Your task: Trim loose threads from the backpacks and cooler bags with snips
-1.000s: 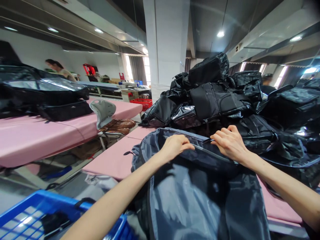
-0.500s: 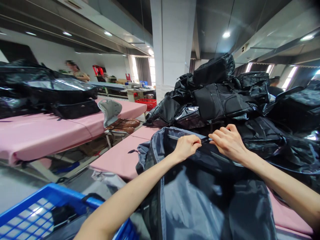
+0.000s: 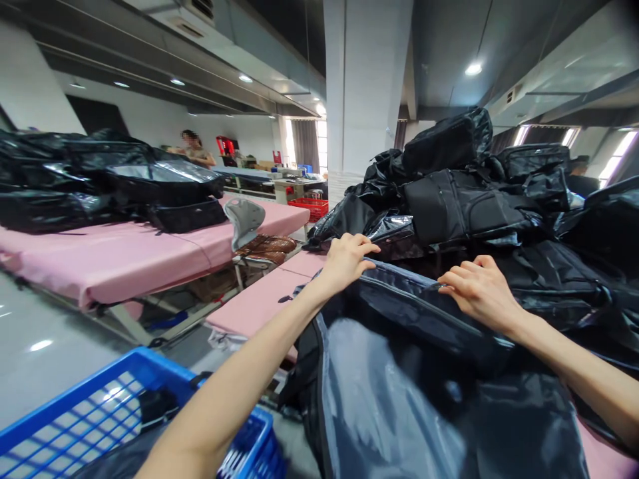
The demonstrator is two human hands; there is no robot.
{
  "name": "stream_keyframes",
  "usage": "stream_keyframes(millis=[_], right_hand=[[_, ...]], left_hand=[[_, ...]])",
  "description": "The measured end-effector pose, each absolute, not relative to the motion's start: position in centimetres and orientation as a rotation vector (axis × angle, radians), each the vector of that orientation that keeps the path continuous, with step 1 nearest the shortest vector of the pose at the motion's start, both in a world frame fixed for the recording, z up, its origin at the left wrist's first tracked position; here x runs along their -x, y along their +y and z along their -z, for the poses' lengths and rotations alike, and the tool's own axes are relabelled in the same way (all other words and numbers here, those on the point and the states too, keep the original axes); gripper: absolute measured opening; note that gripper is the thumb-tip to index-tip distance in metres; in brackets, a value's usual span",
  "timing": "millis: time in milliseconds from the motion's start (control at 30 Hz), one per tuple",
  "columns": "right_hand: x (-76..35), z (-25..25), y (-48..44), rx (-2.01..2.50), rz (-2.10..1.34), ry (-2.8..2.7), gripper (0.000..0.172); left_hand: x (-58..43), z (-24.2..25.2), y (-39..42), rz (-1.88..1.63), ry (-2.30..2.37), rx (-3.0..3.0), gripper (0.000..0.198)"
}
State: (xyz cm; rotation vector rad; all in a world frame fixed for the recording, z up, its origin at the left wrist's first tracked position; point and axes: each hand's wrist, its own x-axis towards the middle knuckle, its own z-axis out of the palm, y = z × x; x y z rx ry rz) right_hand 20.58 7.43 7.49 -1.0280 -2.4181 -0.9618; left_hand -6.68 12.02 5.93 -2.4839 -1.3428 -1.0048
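Bag (image 3: 384, 379), black with shiny grey-blue lining, lies open on the table (image 3: 269, 296) in my head view. I see the left hand (image 3: 344, 263) at its far rim, thumb and index fingers slightly parted; I cannot tell whether they grip it. The right hand (image 3: 476, 286) has its fingers pinched together on that rim. Behind rises a heap of black bags (image 3: 424, 206), any lettering too small for me to read. A blue basket (image 3: 104, 380) stands lower left.
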Motion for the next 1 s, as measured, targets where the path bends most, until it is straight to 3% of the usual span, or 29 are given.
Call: stream_keyframes(millis=[133, 333, 633, 867, 1000], right_hand=[[-18.8, -8.1, 8.2, 1.012, 0.815, -2.396, 0.015], [-15.9, -8.0, 9.2, 0.879, 0.907, -2.455, 0.015], [-17.8, -6.2, 12.0, 0.714, 0.869, -2.37, 0.022], [-16.6, -7.4, 9.4, 0.829, 1.016, -2.41, 0.017], [-16.5, -7.8, 8.5, 0.881, 1.041, -2.441, 0.017]], left_hand=[[7.1, -5.3, 14.2, 0.991, -1.329, 2.648, 0.014], [6.7, -4.3, 13.4, 1.128, -1.089, 2.603, 0.016], [5.6, -2.4, 12.1, 0.741, -0.797, 2.261, 0.035], [4.4, -1.1, 10.0, 0.836, -1.017, 2.128, 0.035], [3.9, -1.4, 9.0, 1.049, -1.321, 2.12, 0.025]])
